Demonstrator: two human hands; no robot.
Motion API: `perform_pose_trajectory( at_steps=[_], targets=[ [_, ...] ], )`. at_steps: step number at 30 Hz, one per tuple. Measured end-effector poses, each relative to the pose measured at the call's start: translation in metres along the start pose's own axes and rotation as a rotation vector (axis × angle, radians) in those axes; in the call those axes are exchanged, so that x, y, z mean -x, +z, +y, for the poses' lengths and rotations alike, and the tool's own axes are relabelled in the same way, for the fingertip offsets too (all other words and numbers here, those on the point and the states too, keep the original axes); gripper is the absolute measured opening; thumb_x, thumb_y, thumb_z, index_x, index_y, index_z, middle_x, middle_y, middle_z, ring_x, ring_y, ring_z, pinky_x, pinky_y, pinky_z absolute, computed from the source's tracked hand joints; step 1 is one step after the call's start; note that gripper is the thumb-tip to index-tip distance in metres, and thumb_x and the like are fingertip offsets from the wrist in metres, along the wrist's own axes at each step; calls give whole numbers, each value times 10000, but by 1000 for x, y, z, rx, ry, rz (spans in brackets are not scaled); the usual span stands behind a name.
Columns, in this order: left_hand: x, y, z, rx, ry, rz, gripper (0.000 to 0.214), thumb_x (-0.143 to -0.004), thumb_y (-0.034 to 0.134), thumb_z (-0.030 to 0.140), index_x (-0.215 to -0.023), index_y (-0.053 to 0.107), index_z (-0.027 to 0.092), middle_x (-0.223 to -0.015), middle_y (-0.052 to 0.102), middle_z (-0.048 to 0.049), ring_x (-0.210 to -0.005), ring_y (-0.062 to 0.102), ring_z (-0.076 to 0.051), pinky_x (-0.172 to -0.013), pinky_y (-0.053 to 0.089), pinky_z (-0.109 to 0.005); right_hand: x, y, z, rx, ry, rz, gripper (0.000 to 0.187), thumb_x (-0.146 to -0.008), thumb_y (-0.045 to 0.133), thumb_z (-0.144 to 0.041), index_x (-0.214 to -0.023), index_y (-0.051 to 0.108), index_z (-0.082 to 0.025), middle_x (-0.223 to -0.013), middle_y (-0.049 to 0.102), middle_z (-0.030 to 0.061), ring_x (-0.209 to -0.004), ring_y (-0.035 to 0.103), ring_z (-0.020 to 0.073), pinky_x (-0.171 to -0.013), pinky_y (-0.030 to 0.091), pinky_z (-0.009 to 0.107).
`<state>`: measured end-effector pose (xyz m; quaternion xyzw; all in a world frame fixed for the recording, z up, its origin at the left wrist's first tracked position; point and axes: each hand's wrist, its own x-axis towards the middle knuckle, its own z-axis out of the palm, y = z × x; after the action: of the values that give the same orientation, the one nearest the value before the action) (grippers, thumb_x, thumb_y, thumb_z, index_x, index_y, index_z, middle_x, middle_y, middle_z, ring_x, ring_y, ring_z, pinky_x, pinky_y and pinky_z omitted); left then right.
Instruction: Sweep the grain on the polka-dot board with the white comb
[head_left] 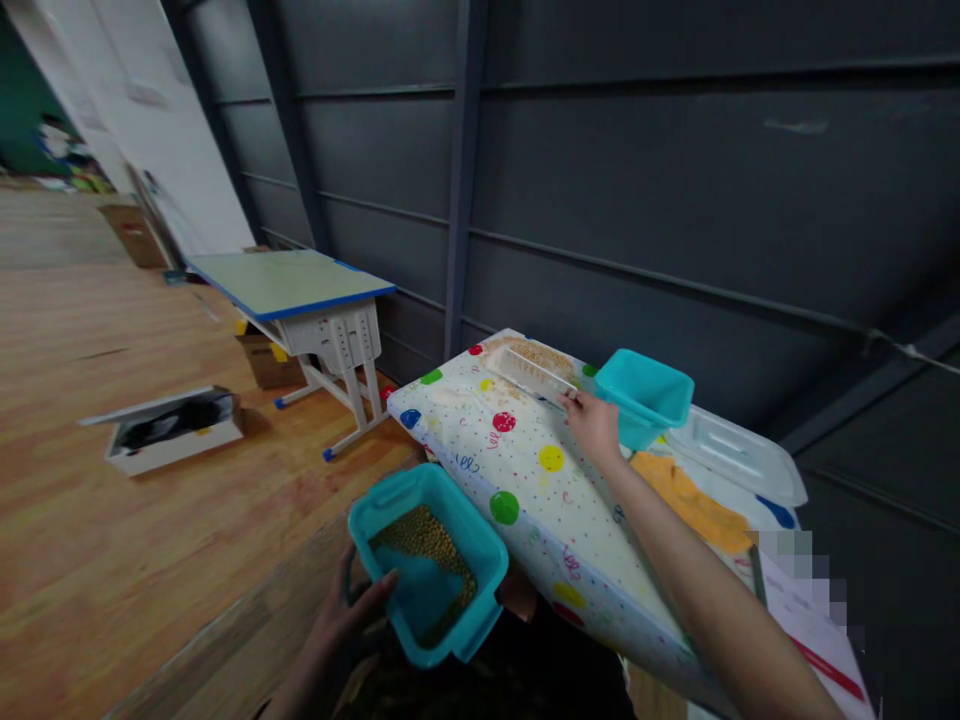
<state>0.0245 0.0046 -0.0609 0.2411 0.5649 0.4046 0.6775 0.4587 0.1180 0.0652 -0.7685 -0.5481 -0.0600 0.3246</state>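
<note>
A blue tub (416,590) containing beans (429,537) is gripped at one wall by the half-curled left hand (358,612), just beside the cloth-covered table (469,480). A clear tray (534,374) is pinched at its near end by the right hand (592,425), fingers closed, near scattered grain (544,353).

Open lane across the spotted tablecloth (517,460)
I see room between the lower turquoise bin (480,535) and the right hand (596,425); the upper turquoise bin (646,390) stands just beside that hand, and the dark wall (600,180) closes off the far side
</note>
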Motion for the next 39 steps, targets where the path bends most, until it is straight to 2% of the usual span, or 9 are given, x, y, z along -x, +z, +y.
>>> perform_pose_trajectory(
  at_steps=[3, 7, 14, 16, 21, 26, 31, 35, 39],
  targets=[
    [-1, -1, -2, -63, 12, 34, 1350, -734, 1121, 529, -1834, 346, 425, -1289, 860, -160, -1102, 909, -434, -796, 758, -511, 10, 3, 0, 98, 2, -8, 280, -1116, 652, -253, -959, 877, -200, -983, 895, 164, -870, 800, 311, -774, 513, 354],
    [2, 6, 0, -66, 6, 17, 1311, -767, 1107, 486, -1829, 344, 409, -1309, 853, -162, -1040, 914, -404, -748, 741, -458, 18, 3, -5, 179, 2, -56, 292, -1161, 631, -239, -1104, 912, -182, -1074, 912, 170, -939, 831, 301, -817, 533, 338],
    [16, 11, 9, -67, 20, -75, 1362, -765, 1120, 519, -1862, 327, 369, -1191, 873, -148, -912, 901, -363, -748, 723, -446, 23, -16, -6, 139, -27, -90, 307, -1126, 647, -239, -974, 909, -186, -1012, 910, 173, -903, 828, 308, -780, 521, 342],
    [20, 11, 11, -60, 29, -99, 1358, -787, 1104, 540, -1875, 304, 394, -1240, 869, -153, -922, 902, -356, -742, 715, -435, 27, -21, -4, 101, -8, -71, 308, -1122, 648, -252, -975, 911, -187, -1022, 912, 178, -891, 826, 314, -773, 518, 347],
    [26, 16, 12, -91, 29, -72, 1334, -804, 1084, 520, -1869, 289, 401, -1439, 827, -179, -950, 904, -317, -715, 698, -376, 33, -25, -8, 139, 37, -76, 322, -1141, 635, -289, -1056, 929, -190, -1074, 922, 175, -917, 838, 325, -799, 529, 355],
    [31, 19, 9, -61, 57, -116, 1195, -912, 981, 466, -1867, 263, 414, -1374, 851, -141, -976, 906, -299, -744, 725, -376, 43, -19, -18, 192, -30, -131, 293, -1148, 645, -270, -1169, 933, -220, -1126, 933, 147, -1002, 865, 305, -825, 540, 325],
    [33, 15, 6, -42, 88, -129, 1044, -934, 924, 386, -1828, 385, 405, -1448, 818, -146, -1030, 899, -308, -796, 741, -404, 53, -20, -14, 155, -75, -131, 302, -1145, 635, -228, -1210, 930, -219, -1142, 941, 124, -1036, 881, 288, -848, 567, 309],
    [32, 17, 8, -45, 78, -125, 1107, -919, 967, 390, -1843, 358, 415, -1437, 831, -149, -1007, 896, -305, -803, 735, -410, 55, -22, -11, 141, -66, -84, 325, -1145, 616, -225, -1248, 925, -223, -1166, 942, 122, -1066, 887, 300, -874, 594, 317],
    [34, 23, 16, -49, 82, -138, 1209, -917, 1006, 439, -1871, 265, 427, -1382, 862, -142, -923, 889, -284, -795, 723, -411, 58, -20, -13, 146, -85, -137, 328, -1149, 619, -234, -1265, 925, -209, -1210, 937, 141, -1097, 892, 312, -903, 600, 333]
  ],
)
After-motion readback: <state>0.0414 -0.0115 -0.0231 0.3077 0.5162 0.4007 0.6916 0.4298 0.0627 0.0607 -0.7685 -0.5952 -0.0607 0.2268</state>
